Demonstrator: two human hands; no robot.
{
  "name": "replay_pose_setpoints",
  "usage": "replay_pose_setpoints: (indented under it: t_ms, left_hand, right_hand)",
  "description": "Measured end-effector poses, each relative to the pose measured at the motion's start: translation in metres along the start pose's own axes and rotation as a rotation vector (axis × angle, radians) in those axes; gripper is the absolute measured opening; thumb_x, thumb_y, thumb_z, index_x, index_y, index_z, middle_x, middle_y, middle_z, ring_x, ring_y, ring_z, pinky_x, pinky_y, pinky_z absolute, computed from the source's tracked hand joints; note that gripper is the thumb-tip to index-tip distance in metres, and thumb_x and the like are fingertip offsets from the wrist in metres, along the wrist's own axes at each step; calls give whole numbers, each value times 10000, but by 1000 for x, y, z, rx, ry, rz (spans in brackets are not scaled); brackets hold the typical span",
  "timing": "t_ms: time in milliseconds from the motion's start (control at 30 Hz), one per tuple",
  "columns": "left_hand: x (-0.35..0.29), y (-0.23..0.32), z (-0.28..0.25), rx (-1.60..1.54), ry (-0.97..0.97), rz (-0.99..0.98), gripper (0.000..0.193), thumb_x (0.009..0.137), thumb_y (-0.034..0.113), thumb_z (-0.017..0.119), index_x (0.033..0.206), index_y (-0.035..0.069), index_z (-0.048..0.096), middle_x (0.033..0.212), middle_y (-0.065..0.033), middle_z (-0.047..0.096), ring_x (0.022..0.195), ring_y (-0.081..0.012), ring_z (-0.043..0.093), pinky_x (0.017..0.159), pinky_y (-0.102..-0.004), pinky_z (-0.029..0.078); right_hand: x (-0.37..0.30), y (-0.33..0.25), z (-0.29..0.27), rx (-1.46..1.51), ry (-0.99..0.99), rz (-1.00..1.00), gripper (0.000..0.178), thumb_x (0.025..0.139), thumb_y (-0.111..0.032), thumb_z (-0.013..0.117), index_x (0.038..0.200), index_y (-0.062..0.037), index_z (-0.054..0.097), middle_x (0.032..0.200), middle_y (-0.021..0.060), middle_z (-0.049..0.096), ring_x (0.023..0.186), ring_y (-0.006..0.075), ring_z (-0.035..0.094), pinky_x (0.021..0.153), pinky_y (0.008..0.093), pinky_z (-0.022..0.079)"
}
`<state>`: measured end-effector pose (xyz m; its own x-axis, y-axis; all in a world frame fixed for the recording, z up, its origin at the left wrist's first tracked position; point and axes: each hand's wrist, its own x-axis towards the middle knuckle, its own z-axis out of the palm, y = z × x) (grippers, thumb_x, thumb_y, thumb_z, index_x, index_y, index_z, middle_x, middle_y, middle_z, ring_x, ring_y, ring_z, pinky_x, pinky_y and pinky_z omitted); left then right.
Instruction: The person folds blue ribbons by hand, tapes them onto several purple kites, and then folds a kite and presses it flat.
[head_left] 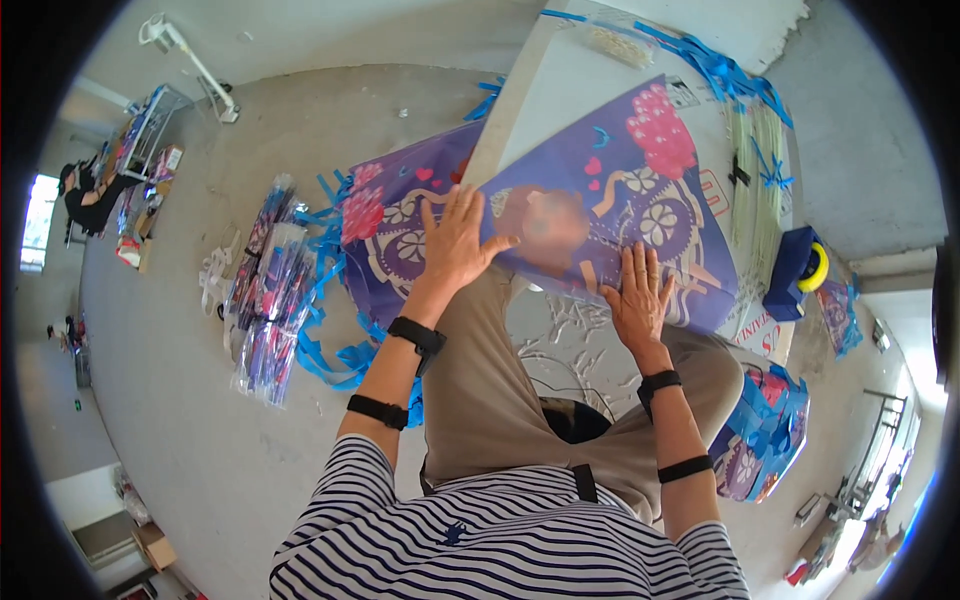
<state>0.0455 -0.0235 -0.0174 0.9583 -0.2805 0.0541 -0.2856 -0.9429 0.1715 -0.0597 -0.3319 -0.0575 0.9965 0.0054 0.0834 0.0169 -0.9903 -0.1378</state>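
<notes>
A purple printed kite (pixel 620 190), triangular with pink flowers and hearts, lies over the edge of a white board-topped table (pixel 545 90). My left hand (pixel 455 240) rests on its left part, thumb spread away from the fingers. Flat on its lower edge lies my right hand (pixel 638 300), fingers slightly apart. Neither hand grips anything. A second purple kite (pixel 385 225) of the same pattern hangs to the left, partly hidden behind my left hand and the table. Blue ribbons (pixel 325 270) trail down beside it.
Thin pale rods (pixel 757 200), blue ribbons (pixel 710 65) and a blue tape dispenser (pixel 792 275) with a yellow wheel sit on the table's right side. Bundled, plastic-wrapped kites (pixel 270 320) lie on the floor at left. A ribbon-topped stack (pixel 765 440) stands right of my knee.
</notes>
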Motion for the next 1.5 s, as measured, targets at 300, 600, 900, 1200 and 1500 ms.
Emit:
replay_pose_setpoints:
  t_ms: [300,600,900,1200,1500]
  left_hand:
    - [-8,66,36,-98,-28,332,1029,772,795,510,1516,98,372,1619,-101,262,1486,-353,247,1128,-723,148]
    - [-16,76,24,-57,-115,288,1079,672,646,765,1529,148,340,1637,-67,218,1508,-315,198,1101,-763,158]
    - [-15,76,11,-3,-235,260,1212,598,688,784,1564,165,272,1655,-49,170,1524,-279,144,1109,-767,154]
    - [-11,77,15,55,-246,260,1256,574,831,655,1585,220,230,1665,-5,140,1531,-253,127,1106,-780,133]
    - [-12,79,9,-1,-280,224,1184,609,745,747,1558,187,312,1651,-36,193,1524,-266,153,1093,-797,112]
  right_hand:
    - [2,-18,-14,53,36,-26,750,973,-522,493,1543,-69,313,1633,113,245,1517,320,183,1184,620,100]
    - [11,-66,2,230,45,-64,778,971,-526,487,1529,-14,308,1599,149,310,1501,300,239,1203,580,96]
    - [-9,-9,-7,31,70,64,770,960,-529,510,1517,-25,340,1586,111,345,1490,260,269,1212,560,91]
    - [-32,87,-18,-26,57,329,756,985,-548,455,1524,-35,322,1592,123,336,1496,266,257,1215,555,85]
    - [-34,102,-34,-2,-21,651,676,1004,-525,438,1468,-34,423,1553,154,392,1457,303,322,1186,544,197]
